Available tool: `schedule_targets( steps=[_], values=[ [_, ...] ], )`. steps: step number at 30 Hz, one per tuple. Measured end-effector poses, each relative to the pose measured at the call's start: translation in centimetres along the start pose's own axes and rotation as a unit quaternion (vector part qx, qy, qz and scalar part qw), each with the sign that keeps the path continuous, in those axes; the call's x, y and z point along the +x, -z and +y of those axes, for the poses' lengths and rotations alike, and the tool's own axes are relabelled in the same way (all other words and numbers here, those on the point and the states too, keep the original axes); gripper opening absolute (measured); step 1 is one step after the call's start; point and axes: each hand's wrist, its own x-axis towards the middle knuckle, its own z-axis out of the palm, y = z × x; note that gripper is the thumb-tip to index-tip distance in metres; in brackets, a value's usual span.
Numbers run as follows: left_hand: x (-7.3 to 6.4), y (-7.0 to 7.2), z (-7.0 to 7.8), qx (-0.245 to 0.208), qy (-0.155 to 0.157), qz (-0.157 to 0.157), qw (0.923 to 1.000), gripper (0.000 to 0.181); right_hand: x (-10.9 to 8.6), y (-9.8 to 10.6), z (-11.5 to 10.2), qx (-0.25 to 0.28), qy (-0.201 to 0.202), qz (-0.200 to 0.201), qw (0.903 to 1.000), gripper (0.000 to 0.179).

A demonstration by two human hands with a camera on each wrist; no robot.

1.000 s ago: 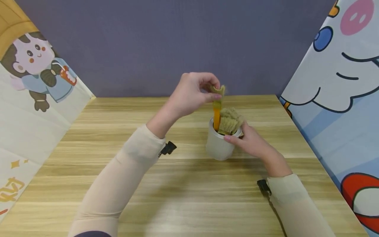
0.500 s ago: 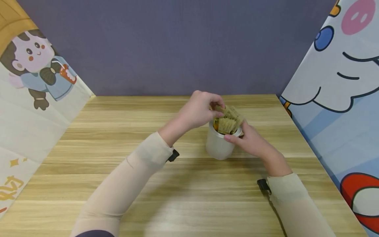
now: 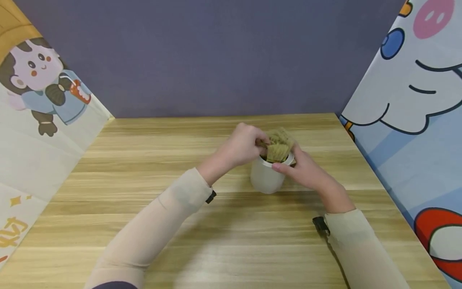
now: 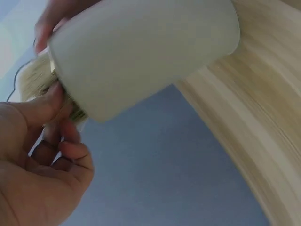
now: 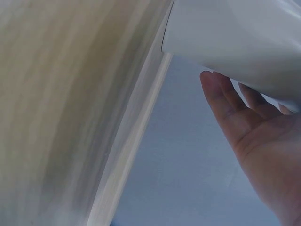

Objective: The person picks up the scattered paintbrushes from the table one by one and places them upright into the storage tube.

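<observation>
A white cup (image 3: pixel 266 178) stands upright on the wooden table, right of the middle in the head view. Several paintbrushes (image 3: pixel 278 152) are in it, tan bristles up and handles hidden inside. My left hand (image 3: pixel 245 145) is at the cup's left rim, pinching one more paintbrush (image 4: pixel 77 113) by its bristles between thumb and fingers. Most of that brush is hidden by the fingers and the cup. My right hand (image 3: pixel 309 172) holds the cup at its right side, thumb at the near rim. In the right wrist view its fingers (image 5: pixel 225 96) lie along the cup wall.
The wood-grain table (image 3: pixel 151 176) ends at a dark purple wall (image 3: pixel 223 60). Cartoon-printed panels stand along the left (image 3: pixel 43 80) and right (image 3: pixel 404 120) sides. A black clip (image 3: pixel 320 224) sits at the right cuff, with a cable running down from it.
My left hand has moved down and slightly right, lowering the orange-handled paintbrush into the cup until its handle no longer shows. My right hand stays on the cup.
</observation>
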Motion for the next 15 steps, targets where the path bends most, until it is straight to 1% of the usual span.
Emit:
schedule_targets(
  steps=[1, 3, 6, 8, 10, 12, 15],
  values=[
    [-0.1, -0.1, -0.1, -0.005, 0.004, -0.002, 1.0, 0.017, 0.0, 0.0, 0.0, 0.002, 0.002, -0.001, 1.0, 0.091],
    [-0.2, 0.1, -0.2, -0.007, 0.001, -0.002, 1.0, 0.017, 0.1, 0.1, -0.1, 0.004, 0.006, -0.001, 1.0, 0.092],
    [-0.2, 0.5, -0.2, -0.011, -0.007, -0.005, 0.9999, 0.016, 0.1, 0.2, -0.3, 0.0, 0.003, 0.001, 1.0, 0.094],
    [-0.1, 0.9, 0.0, -0.024, -0.01, -0.003, 0.9997, 0.013, -0.1, 0.3, -0.4, -0.007, -0.001, 0.002, 1.0, 0.096],
    [-0.1, 1.5, 0.0, -0.041, -0.007, 0.009, 0.9991, 0.009, -0.3, 0.6, -0.6, -0.017, 0.001, -0.002, 0.9999, 0.096],
    [-0.1, 2.4, 0.1, -0.057, -0.006, 0.029, 0.9979, 0.007, -0.5, 1.0, -0.6, -0.011, 0.012, -0.005, 0.9999, 0.098],
    [-0.1, 4.1, -0.1, -0.058, 0.004, 0.058, 0.9966, 0.008, -0.7, 2.3, -0.7, -0.002, 0.042, 0.005, 0.9991, 0.095]
  ],
)
